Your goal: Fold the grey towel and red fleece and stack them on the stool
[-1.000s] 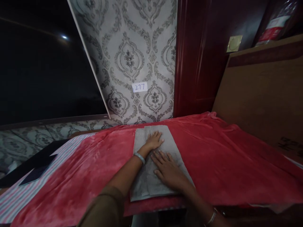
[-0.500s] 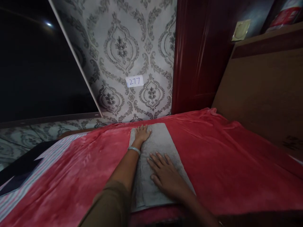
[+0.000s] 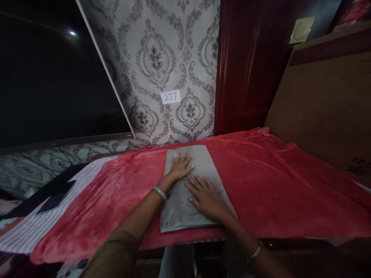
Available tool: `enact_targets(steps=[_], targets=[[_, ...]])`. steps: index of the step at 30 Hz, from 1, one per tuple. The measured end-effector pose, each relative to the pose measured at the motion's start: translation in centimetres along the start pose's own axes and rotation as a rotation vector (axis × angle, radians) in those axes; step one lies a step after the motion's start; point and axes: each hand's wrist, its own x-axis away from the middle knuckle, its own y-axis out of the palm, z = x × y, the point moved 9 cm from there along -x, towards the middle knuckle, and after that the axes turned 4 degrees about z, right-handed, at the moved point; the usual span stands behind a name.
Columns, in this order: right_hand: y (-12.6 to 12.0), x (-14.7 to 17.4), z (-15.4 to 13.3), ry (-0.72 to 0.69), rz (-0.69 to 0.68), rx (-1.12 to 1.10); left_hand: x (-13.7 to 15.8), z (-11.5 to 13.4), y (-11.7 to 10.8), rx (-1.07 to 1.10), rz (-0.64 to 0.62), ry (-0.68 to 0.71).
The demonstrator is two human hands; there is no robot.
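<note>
A grey folded cloth (image 3: 199, 156) lies lengthwise on a red plush blanket (image 3: 269, 185), with a fold line running along its left part. My left hand (image 3: 180, 166) rests flat on its upper left area, fingers spread. Lower and to the right, my right hand (image 3: 207, 197) also lies flat on the cloth with its fingers apart. Neither hand grasps anything; both palms are down on the fabric. A bracelet circles each wrist. What kind of cloth article it is, I cannot tell.
A large dark screen (image 3: 58, 77) stands at the left. At the right leans a cardboard box (image 3: 324, 100). Striped fabric (image 3: 78, 193) with a dark flat object (image 3: 55, 200) lies left of the blanket. A paper label (image 3: 170, 97) reading 277 is on the patterned wall.
My left hand has slid a little toward me along the cloth, closer to my right hand. The view has shifted slightly, showing more below the blanket's front edge.
</note>
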Motion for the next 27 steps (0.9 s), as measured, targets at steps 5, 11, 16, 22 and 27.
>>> enact_targets(steps=[5,11,16,22,27], targets=[[-0.5,0.5,-0.5,-0.009,-0.034,-0.019,2.4,1.3,0.9,0.037,-0.044,0.082],[-0.3,3.1,-2.1,-0.025,-0.079,-0.035,2.4,1.4,0.5,0.004,-0.02,0.078],[0.5,5.8,-3.1,-0.018,-0.03,-0.031,3.9,1.7,0.7,-0.013,-0.031,0.109],[0.8,8.1,-4.4,-0.034,0.034,-0.025,9.4,2.9,0.3,0.022,-0.03,0.303],[-0.3,9.4,-3.4,-0.087,0.063,-0.199,14.5,2.2,-0.5,0.067,-0.001,0.407]])
